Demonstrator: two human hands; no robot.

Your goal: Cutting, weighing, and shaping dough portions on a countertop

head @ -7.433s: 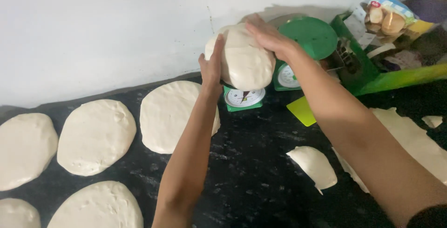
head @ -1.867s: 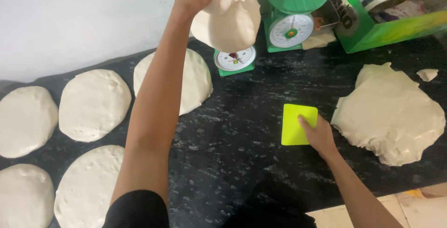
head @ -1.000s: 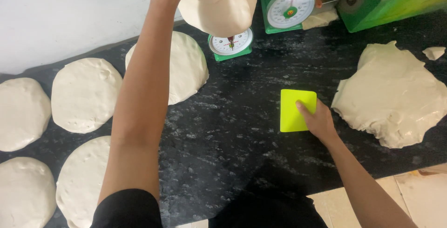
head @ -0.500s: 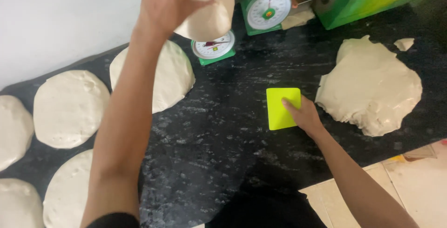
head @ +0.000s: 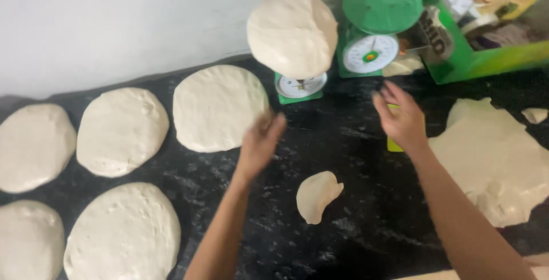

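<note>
Resting on the small green scale [head: 299, 85], a rounded lump of dough [head: 293, 31] sits above its dial, touched by neither hand. The left hand [head: 260, 143] is spread open with fingers apart, empty, below and to the left of that scale over the black speckled bench [head: 366, 223]. The right hand [head: 400, 117] is open and empty too, fingers splayed, hovering over a yellow-green scraper [head: 393, 144] that shows just beneath it. A small scrap of dough [head: 317, 196] lies on the bench between the two forearms. A larger green scale [head: 377, 25] stands just right of the lump, with a green box [head: 486, 57] beyond. A big ragged sheet of dough [head: 497, 160] lies to the right; flattened rounds [head: 217, 107] line the left side.
</note>
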